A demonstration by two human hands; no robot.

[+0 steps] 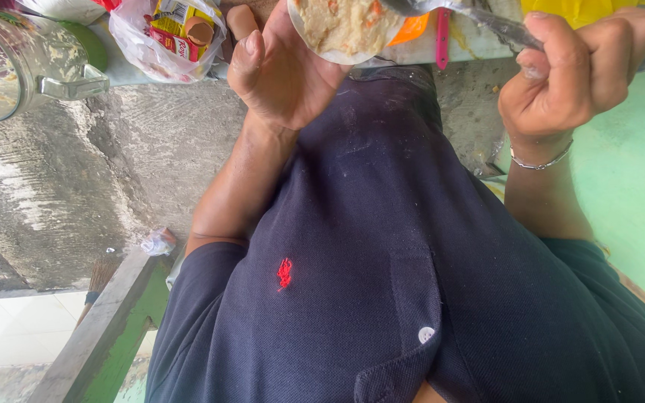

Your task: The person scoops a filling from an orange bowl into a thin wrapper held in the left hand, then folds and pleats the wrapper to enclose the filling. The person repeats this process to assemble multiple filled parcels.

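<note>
left hand [281,71] fingers cupping wrapper [341,30], top cropped | right hand [572,71] fingers clamped on spoon [479,16]

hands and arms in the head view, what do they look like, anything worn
Both forearms are bare. The left hand wears nothing that shows. The right hand has a thin silver chain bracelet at the wrist. Short sleeves of a dark navy polo shirt cover the upper arms; the shirt bears a small red embroidered mark and a white button.

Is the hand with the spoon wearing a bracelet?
Yes, a thin silver bracelet circles the wrist of the right hand, which grips the metal spoon.
</note>
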